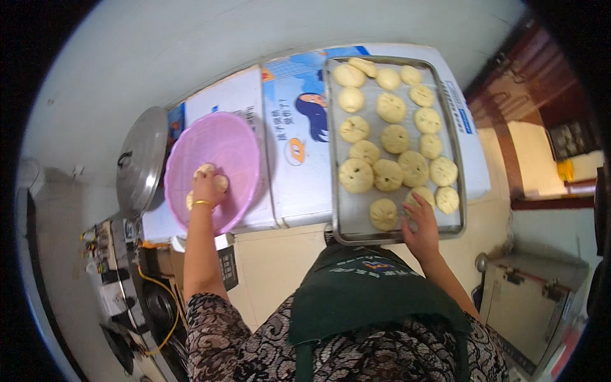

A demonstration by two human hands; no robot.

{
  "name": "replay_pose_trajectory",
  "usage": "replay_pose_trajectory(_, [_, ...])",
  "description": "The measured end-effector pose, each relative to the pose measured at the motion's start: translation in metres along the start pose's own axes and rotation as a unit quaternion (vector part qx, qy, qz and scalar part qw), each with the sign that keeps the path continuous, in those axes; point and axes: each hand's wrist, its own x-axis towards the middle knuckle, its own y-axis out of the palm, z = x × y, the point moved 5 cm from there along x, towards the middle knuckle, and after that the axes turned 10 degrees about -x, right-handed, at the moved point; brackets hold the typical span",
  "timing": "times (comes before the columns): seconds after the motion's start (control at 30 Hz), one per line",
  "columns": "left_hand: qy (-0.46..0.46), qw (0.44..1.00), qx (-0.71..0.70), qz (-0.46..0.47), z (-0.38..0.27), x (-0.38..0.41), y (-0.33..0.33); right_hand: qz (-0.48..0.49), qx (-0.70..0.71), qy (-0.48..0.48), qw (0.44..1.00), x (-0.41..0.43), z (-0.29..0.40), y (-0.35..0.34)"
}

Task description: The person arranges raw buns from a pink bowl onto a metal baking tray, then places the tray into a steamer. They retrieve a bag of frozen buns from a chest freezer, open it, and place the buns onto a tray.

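Note:
My left hand (210,187) is down inside a pink plastic basin (229,131), its fingers closed over a pale dough bun (205,168). Another bun (221,183) lies against its right side, and one more shows partly at its left. Over the near end of a metal baking tray (335,210), my right hand (421,227) has its fingers spread, with the fingertips against a bun (419,198). Left of that hand sits a pleated bun (383,214). Several more filled buns fill the paper-lined tray in uneven rows, some touching.
Basin and tray stand on a table covered with printed white-and-blue board (296,200); the tray's near end overhangs its edge. A large metal lid (143,160) leans against the wall behind the basin. At lower left are a yellow hose (177,313) and a dark pan (160,303).

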Motion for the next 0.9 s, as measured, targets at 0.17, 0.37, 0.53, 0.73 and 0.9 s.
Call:
replay_pose_trajectory(0.17, [0.045, 0.908, -0.415, -0.020, -0.047, -0.020, -0.067, 0.007, 0.020, 0.002, 1.000, -0.003, 0.003, 0.001])
replay_pose_trajectory(0.37, [0.384, 0.816, -0.430, 0.043, -0.298, -0.147, -0.063, 0.034, 0.009, -0.028, 0.999, 0.000, 0.008, 0.015])
replay_pose_trajectory(0.53, [0.381, 0.890, -0.237, 0.087, -0.382, -0.165, -0.015, 0.077, -0.010, -0.050, 0.996, 0.004, 0.015, 0.031])
replay_pose_trajectory(0.73, [0.352, 0.851, -0.380, -0.083, -0.301, -0.146, -0.055, 0.123, -0.055, -0.056, 0.989, 0.006, 0.027, 0.047])
replay_pose_trajectory(0.9, [0.094, 0.934, -0.212, -0.272, -0.101, -0.089, -0.092, 0.140, -0.025, -0.009, 0.990, 0.006, 0.027, 0.049])
